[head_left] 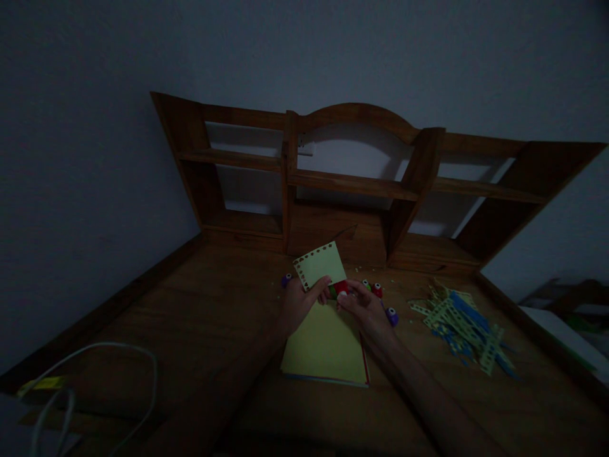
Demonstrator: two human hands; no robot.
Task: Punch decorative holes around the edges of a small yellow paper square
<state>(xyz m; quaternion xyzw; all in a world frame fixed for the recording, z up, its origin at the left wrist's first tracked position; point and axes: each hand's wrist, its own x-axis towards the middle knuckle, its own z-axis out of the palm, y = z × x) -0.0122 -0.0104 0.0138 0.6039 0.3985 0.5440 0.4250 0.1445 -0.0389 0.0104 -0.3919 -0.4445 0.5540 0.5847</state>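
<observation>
My left hand (301, 303) is closed on a small pale yellow sheet of paper (321, 263), thumb on top. A row of small shaped holes runs along the sheet's upper and left edges. My right hand (365, 308) grips a small red craft punch (341, 289) at the sheet's lower right corner; a green part shows beside it. Whether the paper sits inside the punch I cannot tell. Below my hands lies a stack of larger yellow paper (326, 348). Near my right hand stand another red punch (377, 290) and a purple punch (392, 316).
A purple punch (286, 280) lies left of my hands. On the right is a heap of punched yellow and blue paper strips (464, 324). A wooden shelf (352, 184) stands at the back of the desk. A white cable (155, 374) loops at the left front.
</observation>
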